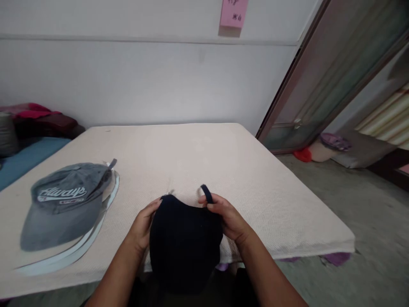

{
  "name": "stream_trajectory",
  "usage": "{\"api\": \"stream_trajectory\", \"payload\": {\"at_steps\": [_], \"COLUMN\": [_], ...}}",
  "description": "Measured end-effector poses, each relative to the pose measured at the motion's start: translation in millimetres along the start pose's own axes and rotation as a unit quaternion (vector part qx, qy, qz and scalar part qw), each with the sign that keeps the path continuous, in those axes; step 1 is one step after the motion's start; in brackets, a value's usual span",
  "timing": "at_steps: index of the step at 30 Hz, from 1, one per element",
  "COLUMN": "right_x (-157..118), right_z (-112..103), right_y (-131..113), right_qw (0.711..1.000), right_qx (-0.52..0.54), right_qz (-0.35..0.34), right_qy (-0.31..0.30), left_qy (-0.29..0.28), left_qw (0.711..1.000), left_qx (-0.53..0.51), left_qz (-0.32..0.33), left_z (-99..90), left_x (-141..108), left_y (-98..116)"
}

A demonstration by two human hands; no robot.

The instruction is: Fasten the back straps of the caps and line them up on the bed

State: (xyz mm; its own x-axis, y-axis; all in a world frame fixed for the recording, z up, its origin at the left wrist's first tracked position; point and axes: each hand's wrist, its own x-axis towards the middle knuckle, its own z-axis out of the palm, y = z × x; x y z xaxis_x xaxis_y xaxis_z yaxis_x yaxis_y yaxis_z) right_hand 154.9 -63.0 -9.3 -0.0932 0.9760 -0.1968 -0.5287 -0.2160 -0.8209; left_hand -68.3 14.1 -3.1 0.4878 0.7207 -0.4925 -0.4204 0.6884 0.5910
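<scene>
A dark navy cap (185,243) hangs at the near edge of the table, its curved rear opening facing away from me. My left hand (144,224) grips its left side, fingers mostly hidden behind the fabric. On the other side my right hand (227,215) pinches the rim near the base of the cap's strap (207,194), which sticks up in a loop. A small shiny piece, perhaps the buckle (171,192), shows by the left corner of the opening. To the left lies a grey cap (68,204) with white "Always" lettering, resting on a pale blue-white brim (64,261).
A cream textured cloth (198,149) covers the table, which ends against a white wall (159,81). Pink notes (234,13) are stuck up there. Dark red and blue fabrics (41,123) lie at far left. A sliding door (297,94) and a bin (329,147) stand right.
</scene>
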Motion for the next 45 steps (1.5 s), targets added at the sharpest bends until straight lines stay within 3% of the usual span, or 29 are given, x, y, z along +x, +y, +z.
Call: {"api": "stream_trajectory", "payload": {"at_steps": [4,11,17,21,24,28,35,40,45], "right_x": [5.0,14.9,15.9,16.2,17.2,17.7,17.6,15.6,13.6], "right_z": [1.2,-6.4,-1.8,3.9,6.6,9.2,9.6,8.1,10.0], "right_y": [2.6,-2.1,-2.5,-0.4,1.7,4.5,8.2,5.4,4.1], "right_qw": [0.999,0.993,0.996,0.999,0.997,0.994,0.986,0.981,0.972], "right_qx": [-0.034,0.058,0.020,-0.039,-0.062,-0.080,-0.100,-0.135,-0.164], "right_qz": [0.005,-0.084,-0.079,-0.009,0.034,0.066,0.116,0.117,0.105], "right_qy": [0.013,0.055,0.033,-0.028,-0.030,-0.038,-0.074,-0.074,-0.133], "left_qy": [-0.023,0.042,-0.092,-0.103,-0.136,-0.144,-0.122,-0.130,-0.162], "left_qw": [0.997,0.964,0.902,0.909,0.935,0.945,0.946,0.929,0.914], "left_qx": [0.057,0.255,0.406,0.383,0.315,0.287,0.294,0.342,0.371], "left_qz": [0.037,0.062,0.116,0.127,0.089,0.069,0.056,0.062,-0.013], "left_z": [4.6,-1.2,2.1,4.0,4.9,6.0,3.2,4.6,8.0], "left_x": [1.7,-0.2,-0.3,0.1,-1.0,-4.1,-6.1,-6.6,-10.5], "left_y": [2.2,-9.1,-10.8,-11.7,-13.5,-15.4,-16.9,-15.5,-18.9]}}
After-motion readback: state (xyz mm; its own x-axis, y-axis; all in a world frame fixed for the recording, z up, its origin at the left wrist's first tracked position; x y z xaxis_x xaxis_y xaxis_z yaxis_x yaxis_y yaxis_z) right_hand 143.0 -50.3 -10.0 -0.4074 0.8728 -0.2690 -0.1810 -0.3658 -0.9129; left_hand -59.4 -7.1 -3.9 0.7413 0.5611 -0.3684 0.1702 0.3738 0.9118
